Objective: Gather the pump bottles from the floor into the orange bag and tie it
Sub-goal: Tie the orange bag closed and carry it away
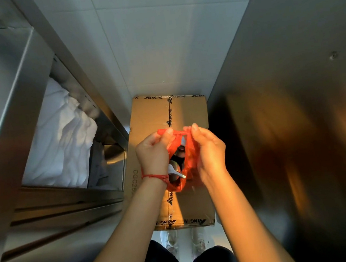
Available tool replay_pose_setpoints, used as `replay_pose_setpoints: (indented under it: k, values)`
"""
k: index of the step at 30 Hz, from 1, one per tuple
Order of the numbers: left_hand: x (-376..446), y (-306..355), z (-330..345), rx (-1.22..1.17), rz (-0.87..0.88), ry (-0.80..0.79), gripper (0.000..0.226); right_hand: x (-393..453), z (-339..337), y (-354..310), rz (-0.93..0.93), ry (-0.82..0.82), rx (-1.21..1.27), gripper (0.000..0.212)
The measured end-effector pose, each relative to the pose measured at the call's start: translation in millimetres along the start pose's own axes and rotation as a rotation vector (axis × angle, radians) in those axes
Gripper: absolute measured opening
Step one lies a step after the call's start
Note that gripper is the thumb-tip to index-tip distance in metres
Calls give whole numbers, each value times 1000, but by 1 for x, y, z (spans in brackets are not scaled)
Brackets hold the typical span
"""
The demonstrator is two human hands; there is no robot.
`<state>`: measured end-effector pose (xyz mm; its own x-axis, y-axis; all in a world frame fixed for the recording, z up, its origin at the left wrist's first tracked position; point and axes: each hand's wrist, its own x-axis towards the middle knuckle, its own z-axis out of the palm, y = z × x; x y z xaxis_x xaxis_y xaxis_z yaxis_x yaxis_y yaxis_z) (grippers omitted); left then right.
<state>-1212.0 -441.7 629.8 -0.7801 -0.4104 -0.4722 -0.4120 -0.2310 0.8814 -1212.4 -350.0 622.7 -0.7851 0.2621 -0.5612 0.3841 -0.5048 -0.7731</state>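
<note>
The orange bag (189, 150) hangs between my hands above a cardboard box. My left hand (154, 153) pinches one orange handle strip at the top. On the other side my right hand (208, 148) pinches the second handle, and the two strips cross between my fingers. Through the bag's gap I see pump bottles (176, 170), one with a white pump head poking out beside my left wrist. How many bottles are inside is hidden.
A taped cardboard box (151, 120) lies on the tiled floor right below the bag. A steel cabinet (31, 101) with white cloth (63, 141) on its shelf stands at the left. A steel wall (294, 92) closes the right side. My shoes (186, 242) stand behind the box.
</note>
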Motion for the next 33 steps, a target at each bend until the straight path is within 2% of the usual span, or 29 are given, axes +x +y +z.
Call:
replay_pose_setpoints:
  k: [2,4,7,11,14,17,23,26,33]
  values:
    - [8,-3,-10,-85,-65,109,4,6,-6,-4,32,76,215,11]
    - [19,-9,-28,-188,-130,211,8,13,-19,-8,67,154,366,10]
    - [27,-18,-47,-254,-200,292,17,18,-33,-4,113,224,391,12]
    - [27,-18,-49,-302,-196,291,29,19,-37,2,107,247,436,13]
    - [22,-14,-53,-228,-121,207,27,18,-40,-3,28,200,375,10]
    - [15,-9,-58,-88,25,108,22,11,-38,-12,-103,117,251,12]
    - [6,18,-32,186,356,-119,16,-6,-16,-26,-459,-82,-258,19]
    - [1,24,-13,319,519,-309,14,-12,-6,-28,-576,-143,-426,9]
    - [5,21,-2,256,496,-400,16,-13,-4,-30,-694,-172,-526,9]
